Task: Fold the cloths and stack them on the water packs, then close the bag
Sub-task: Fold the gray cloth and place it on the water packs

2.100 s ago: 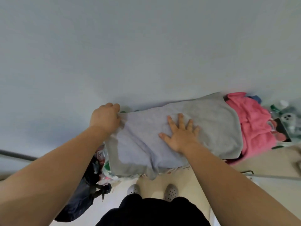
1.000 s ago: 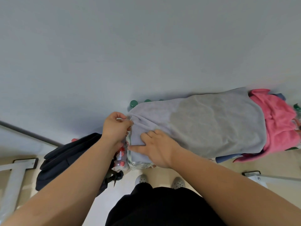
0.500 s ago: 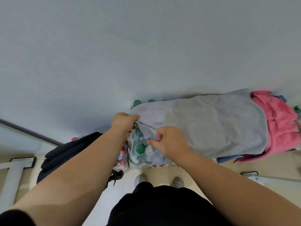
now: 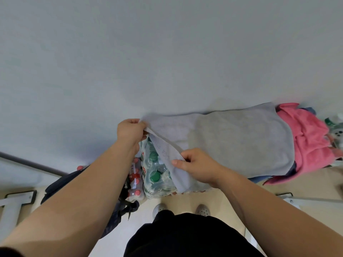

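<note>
Backing water packs [image 4: 155, 176]: grey wall [image 4: 167, 52], w/ beige floor [image 4: 181, 200] below.

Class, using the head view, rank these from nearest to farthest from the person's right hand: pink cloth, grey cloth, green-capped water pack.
1. grey cloth, pinched by the right hand itself.
2. green-capped water pack, just left of the hand.
3. pink cloth, far right, past the grey cloth.

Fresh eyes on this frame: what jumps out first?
The grey cloth spread across the middle, its left edge lifted by both hands: left hand grips the far corner, right hand pinches the near edge. Under the lifted edge, green-capped water packs show; a pink cloth lies bunched at the right end.
</note>
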